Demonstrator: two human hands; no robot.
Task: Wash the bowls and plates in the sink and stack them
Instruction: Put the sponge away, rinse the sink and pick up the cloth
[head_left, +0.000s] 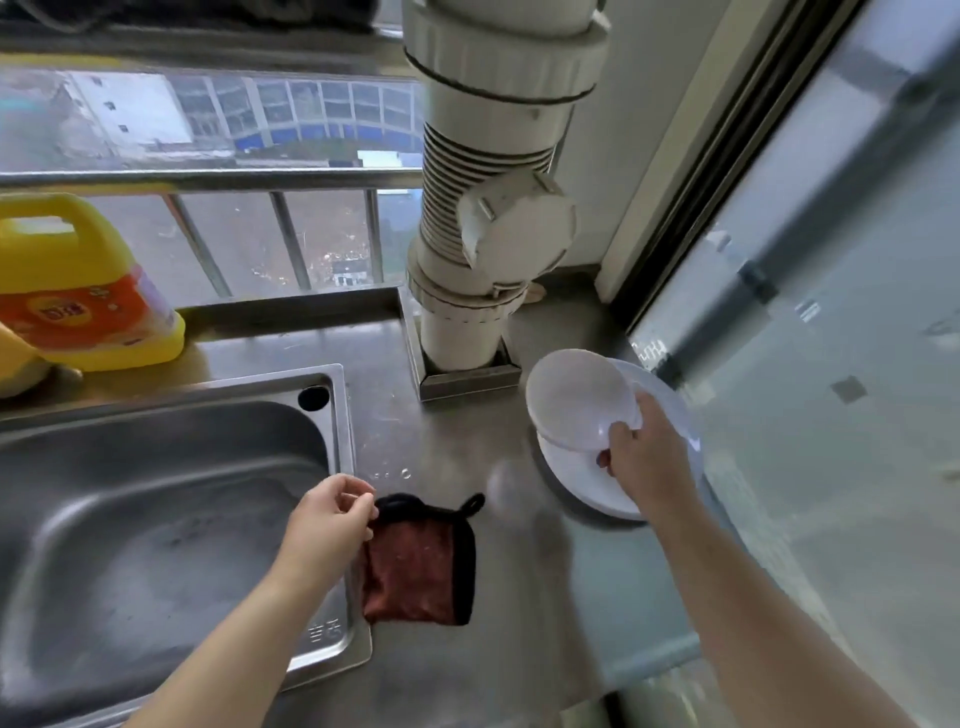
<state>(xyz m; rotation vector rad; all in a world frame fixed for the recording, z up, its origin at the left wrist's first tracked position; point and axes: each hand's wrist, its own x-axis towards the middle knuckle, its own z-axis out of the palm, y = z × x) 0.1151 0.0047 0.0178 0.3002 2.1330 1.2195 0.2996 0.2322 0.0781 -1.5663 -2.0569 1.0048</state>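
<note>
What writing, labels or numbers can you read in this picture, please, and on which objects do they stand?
Orange label on the yellow plastic detergent jug: printed characters, too blurred to read.
Front rim of the stainless steel sink: two stamped characters, too small to read.
Steel countertop behind the dark red cloth: small embossed marks, illegible.
Nothing else bears text.

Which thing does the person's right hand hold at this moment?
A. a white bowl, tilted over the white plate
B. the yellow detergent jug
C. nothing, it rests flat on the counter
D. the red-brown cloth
A: the right hand grips the rim of the white bowl, which is tilted above the white plate on the counter, right of the sink.
</note>
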